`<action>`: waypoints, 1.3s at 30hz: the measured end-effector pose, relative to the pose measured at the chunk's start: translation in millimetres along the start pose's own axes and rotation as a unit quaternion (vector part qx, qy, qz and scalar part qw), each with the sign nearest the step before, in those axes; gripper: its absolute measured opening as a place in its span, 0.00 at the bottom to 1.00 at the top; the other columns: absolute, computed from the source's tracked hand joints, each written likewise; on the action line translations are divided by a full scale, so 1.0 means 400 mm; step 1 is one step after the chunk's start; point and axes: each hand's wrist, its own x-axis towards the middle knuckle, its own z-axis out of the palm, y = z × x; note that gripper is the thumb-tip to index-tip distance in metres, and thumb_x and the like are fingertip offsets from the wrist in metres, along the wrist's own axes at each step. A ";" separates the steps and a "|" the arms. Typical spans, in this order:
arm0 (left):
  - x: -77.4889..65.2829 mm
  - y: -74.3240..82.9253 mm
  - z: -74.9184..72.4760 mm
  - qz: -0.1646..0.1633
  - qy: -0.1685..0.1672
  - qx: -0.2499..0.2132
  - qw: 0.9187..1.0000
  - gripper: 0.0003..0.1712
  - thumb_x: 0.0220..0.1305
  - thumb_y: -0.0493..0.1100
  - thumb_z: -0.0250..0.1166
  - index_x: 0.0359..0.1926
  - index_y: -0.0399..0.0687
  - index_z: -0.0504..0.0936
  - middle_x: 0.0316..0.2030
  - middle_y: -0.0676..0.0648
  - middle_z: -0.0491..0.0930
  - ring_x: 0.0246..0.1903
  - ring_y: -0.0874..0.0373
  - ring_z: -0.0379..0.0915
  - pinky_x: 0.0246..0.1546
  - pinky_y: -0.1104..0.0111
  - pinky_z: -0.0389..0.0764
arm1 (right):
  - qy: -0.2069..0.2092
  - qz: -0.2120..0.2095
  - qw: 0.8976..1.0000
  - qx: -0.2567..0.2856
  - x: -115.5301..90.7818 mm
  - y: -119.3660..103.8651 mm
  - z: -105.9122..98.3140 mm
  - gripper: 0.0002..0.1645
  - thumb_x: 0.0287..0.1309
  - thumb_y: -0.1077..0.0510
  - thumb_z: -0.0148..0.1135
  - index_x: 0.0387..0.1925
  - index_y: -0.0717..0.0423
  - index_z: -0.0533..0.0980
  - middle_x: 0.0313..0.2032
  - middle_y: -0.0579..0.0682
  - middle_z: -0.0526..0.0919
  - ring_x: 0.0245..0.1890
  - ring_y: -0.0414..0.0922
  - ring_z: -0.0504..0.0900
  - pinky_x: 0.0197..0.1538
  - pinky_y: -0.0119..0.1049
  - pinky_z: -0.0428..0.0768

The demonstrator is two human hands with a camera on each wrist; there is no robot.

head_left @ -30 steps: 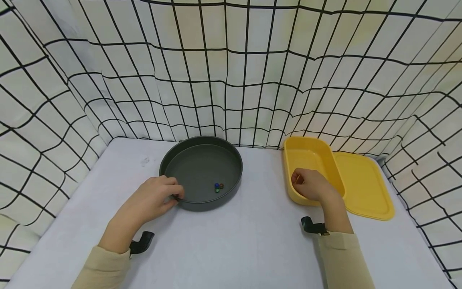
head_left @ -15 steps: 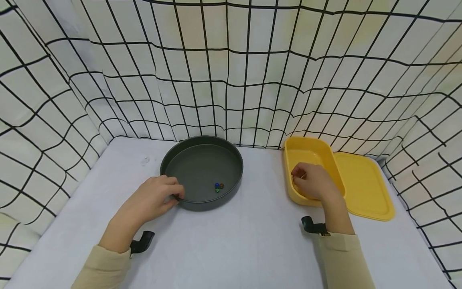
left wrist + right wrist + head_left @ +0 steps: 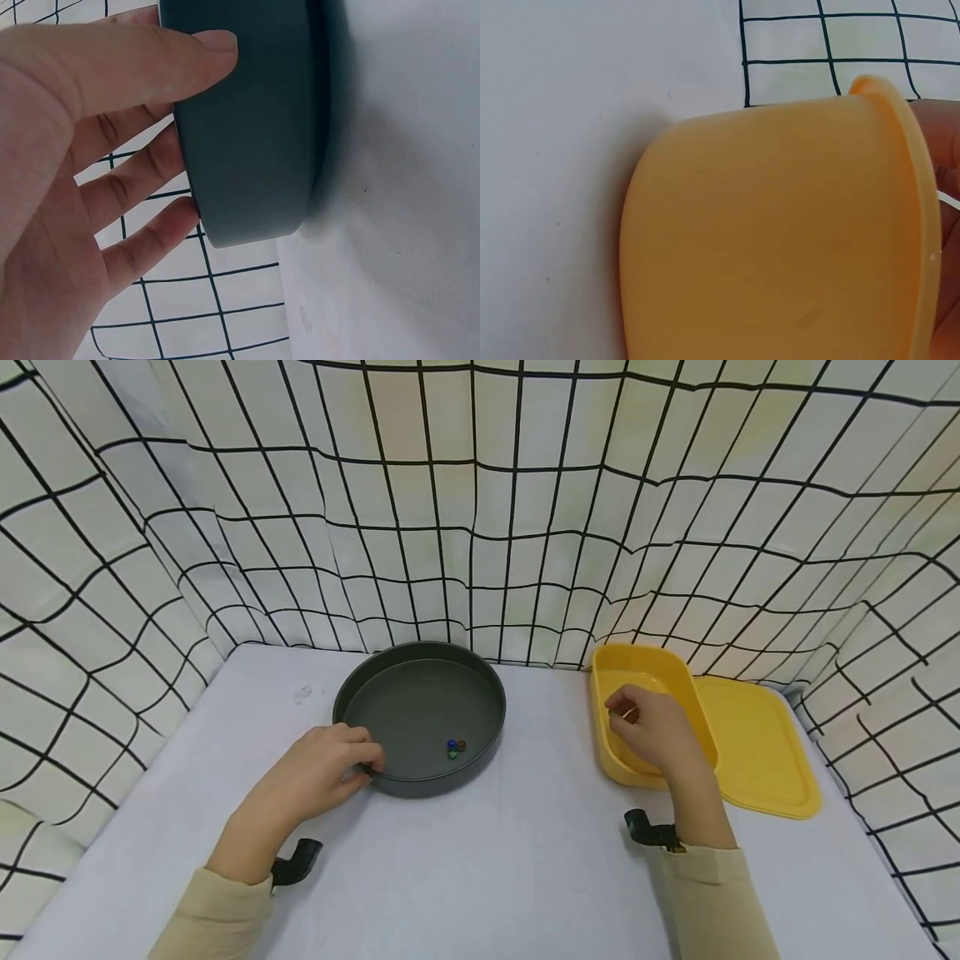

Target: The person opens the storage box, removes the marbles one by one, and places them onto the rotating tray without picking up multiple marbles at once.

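My left hand grips the near-left rim of a round dark grey pan. In the left wrist view its thumb presses the pan's outer wall, with the other fingers on the rim's far side. Inside the pan, near its front right, lie small glossy balls like marbles: a blue one, a reddish-brown one and a green one. My right hand is over the yellow container, thumb and forefinger tips close together. Whether they pinch something small cannot be seen; the container's wall hides them in the right wrist view.
A flat yellow lid lies to the right of the container, against its side. White table cloth stretches between pan and container and toward me. White sheeting behind black netting rises at the back and both sides.
My right hand has come up a little and away from me within the container's opening, its thumb and forefinger now more visible. The left hand, pan and small balls have stayed put.
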 end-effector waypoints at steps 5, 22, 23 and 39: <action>-0.001 -0.001 0.001 0.004 0.005 0.000 1.000 0.19 0.43 0.30 0.77 0.30 0.59 0.84 0.29 0.60 0.76 0.30 0.59 0.73 0.33 0.62 0.76 | 0.010 -0.012 1.000 -0.002 0.000 -0.017 -0.002 0.08 0.63 0.55 0.61 0.43 0.50 0.80 0.38 0.47 0.85 0.38 0.48 0.80 0.44 0.43 0.80; 0.003 0.001 0.000 -0.001 -0.003 0.000 1.000 0.19 0.44 0.31 0.78 0.30 0.60 0.84 0.29 0.60 0.77 0.31 0.60 0.74 0.34 0.62 0.76 | 0.003 -0.020 1.000 0.000 -0.003 -0.055 0.012 0.10 0.63 0.55 0.64 0.46 0.51 0.81 0.38 0.46 0.84 0.39 0.46 0.79 0.47 0.44 0.80; 0.003 0.002 0.000 -0.001 -0.004 0.000 1.000 0.19 0.44 0.31 0.78 0.30 0.60 0.84 0.29 0.60 0.77 0.31 0.60 0.74 0.34 0.62 0.76 | 0.003 -0.022 1.000 0.000 -0.004 -0.056 0.013 0.11 0.63 0.55 0.64 0.46 0.51 0.81 0.38 0.46 0.84 0.39 0.46 0.79 0.47 0.44 0.80; 0.004 0.004 0.000 -0.005 -0.007 -0.002 1.000 0.18 0.44 0.31 0.78 0.30 0.60 0.84 0.30 0.60 0.77 0.32 0.59 0.75 0.34 0.62 0.77 | 0.015 -0.070 0.997 0.012 -0.014 -0.094 0.018 0.08 0.62 0.56 0.65 0.43 0.49 0.81 0.36 0.44 0.85 0.37 0.44 0.81 0.44 0.42 0.83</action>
